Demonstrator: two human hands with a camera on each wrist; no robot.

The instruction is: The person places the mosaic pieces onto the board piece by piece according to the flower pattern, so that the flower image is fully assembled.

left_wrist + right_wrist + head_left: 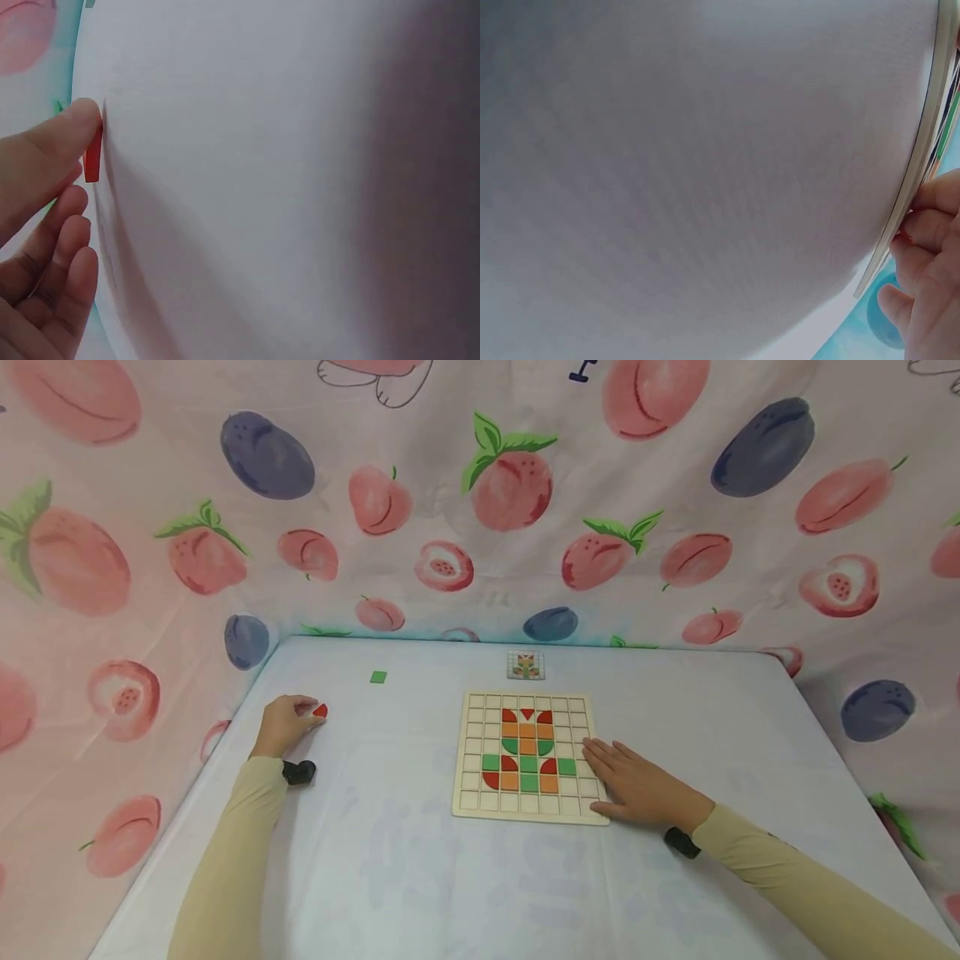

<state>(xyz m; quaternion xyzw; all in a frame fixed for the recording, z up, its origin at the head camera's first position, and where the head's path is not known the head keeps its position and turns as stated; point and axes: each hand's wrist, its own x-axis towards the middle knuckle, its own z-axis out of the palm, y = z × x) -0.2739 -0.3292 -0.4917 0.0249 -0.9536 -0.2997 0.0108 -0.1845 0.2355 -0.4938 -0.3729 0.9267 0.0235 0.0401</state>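
Note:
My left hand (283,725) pinches a small red tile (321,711) between thumb and fingertips at the table's left. In the left wrist view the tile (93,156) appears edge-on under the thumb, so its full outline is partly hidden. A square wooden grid board (471,748) lies near the table's middle, with red, orange and green tiles forming a figure in its cells. Against the board's right edge rests my right hand (643,787), its fingers extended and touching the rim. The right wrist view shows those fingers at the board's edge (911,176).
A loose green square tile (378,677) lies at the back left. Behind the board is a small card (526,665) picturing a similar tile figure. Fruit-printed cloth (442,485) rises behind and beside the white table (360,860).

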